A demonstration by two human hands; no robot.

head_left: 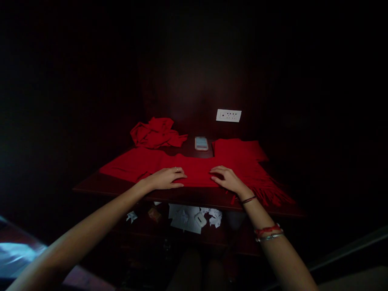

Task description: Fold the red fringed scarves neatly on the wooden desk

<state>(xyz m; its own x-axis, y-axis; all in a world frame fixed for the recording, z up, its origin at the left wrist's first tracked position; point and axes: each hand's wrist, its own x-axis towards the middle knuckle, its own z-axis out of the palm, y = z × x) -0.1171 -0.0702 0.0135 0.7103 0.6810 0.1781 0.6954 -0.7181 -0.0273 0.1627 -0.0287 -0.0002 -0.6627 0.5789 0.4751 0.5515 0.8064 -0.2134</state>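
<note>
A long red scarf (pixel 197 166) lies across the dark desk, spread flat from left to right. Its fringe (pixel 273 194) hangs out at the right, by the desk's front edge. On the scarf's middle part rests my left hand (pixel 167 178), palm down with its fingers stretched out and a ring on one finger. My right hand (pixel 227 178) touches the cloth a little to the right, fingers loosely bent and apart. Neither hand grips the fabric. Between the two hands a stretch of red cloth shows.
Crumpled red cloth (pixel 157 133) sits at the back left of the desk (pixel 194 195). A small pale blue box-like object (pixel 201 144) lies behind the scarf, below a wall socket (pixel 228 115). Under the desktop are paper sheets (pixel 178 216), crumpled paper (pixel 215 218) and a white case (pixel 200 220).
</note>
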